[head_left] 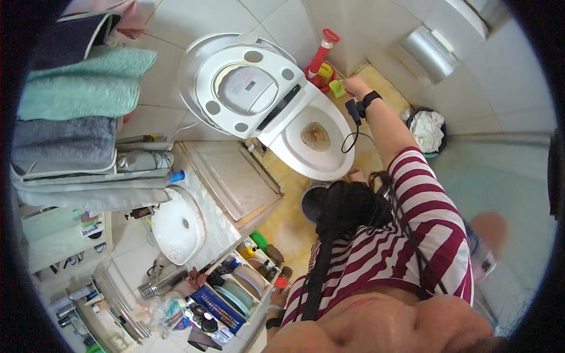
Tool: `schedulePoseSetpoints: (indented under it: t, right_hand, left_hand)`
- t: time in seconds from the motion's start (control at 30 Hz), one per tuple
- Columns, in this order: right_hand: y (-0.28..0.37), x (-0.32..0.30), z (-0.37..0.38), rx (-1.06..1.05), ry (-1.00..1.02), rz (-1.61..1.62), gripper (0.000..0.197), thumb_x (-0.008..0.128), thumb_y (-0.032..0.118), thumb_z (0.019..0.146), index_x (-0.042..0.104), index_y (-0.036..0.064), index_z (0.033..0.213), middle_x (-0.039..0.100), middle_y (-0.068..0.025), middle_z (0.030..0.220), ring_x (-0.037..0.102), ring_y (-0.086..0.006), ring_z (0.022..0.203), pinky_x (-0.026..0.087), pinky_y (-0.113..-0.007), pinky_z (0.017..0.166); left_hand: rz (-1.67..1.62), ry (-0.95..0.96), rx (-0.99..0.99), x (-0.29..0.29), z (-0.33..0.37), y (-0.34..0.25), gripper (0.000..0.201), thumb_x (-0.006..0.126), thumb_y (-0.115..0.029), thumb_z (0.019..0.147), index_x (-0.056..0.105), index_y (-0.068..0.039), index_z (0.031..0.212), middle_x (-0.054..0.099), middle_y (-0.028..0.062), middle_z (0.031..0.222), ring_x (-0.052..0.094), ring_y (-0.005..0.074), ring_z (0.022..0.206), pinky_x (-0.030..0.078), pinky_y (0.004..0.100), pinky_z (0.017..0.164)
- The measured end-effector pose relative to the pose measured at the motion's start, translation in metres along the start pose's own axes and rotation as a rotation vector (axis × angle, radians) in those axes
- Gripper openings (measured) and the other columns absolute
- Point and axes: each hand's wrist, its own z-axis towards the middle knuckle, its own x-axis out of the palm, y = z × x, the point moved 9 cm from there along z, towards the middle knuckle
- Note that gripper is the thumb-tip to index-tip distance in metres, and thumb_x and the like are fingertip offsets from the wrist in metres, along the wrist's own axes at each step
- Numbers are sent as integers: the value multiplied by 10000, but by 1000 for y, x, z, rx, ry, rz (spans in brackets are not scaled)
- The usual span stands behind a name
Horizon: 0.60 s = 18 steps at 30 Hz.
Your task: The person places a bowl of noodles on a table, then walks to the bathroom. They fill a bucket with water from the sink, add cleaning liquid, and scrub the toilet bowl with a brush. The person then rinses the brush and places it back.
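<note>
At the far side of the toilet, my right hand is closed on a small yellow-green thing whose kind I cannot make out. Just beyond it stands a red plunger pump with a yellow part low down. My right wrist wears a black band with a dark device and cable. The toilet bowl is uncovered, its lid raised, with brownish water inside. My left hand is low, beside the shelf, near a small red thing; its fingers are mostly hidden.
A bin with a white liner stands right of my arm. On the left are a washbasin on a cabinet and hanging towels. A crowded shelf of basins and bottles is near my left hand. A paper holder juts from the wall.
</note>
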Motion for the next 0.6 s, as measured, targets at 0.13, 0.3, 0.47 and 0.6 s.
schedulePoseSetpoints:
  t: [0.13,0.3,0.47,0.6]
  right_hand:
    - [1,-5,56,42,57,-18,188,508,149,687,483,-9,588,476,-111,535,435,-186,406,305,-309,355]
    - [86,29,20,-53,98,434,539,544,242,728,334,3,1164,457,-121,1083,533,-217,735,411,-293,565]
    - [64,18,24,-129,407,592,653,483,271,786,94,109,1285,324,-75,1223,486,-225,926,411,-285,674]
    - [-30,-30,-2,114,234,605,515,451,303,800,233,108,1223,379,-86,1146,504,-221,840,413,-299,638]
  left_hand:
    - [-609,125,-609,-152,23,-71,688,554,-452,694,382,33,1151,398,275,1133,351,357,1098,271,372,925]
    - [-817,-24,-539,-181,27,-96,654,579,-380,685,379,29,1154,414,266,1124,359,353,1091,278,382,914]
    - [-871,-44,-485,-195,42,-106,647,588,-361,691,385,72,1127,431,254,1108,366,332,1089,273,379,919]
    - [-720,30,-686,-152,43,-80,702,597,-397,686,352,67,1153,357,243,1185,324,326,1121,253,366,931]
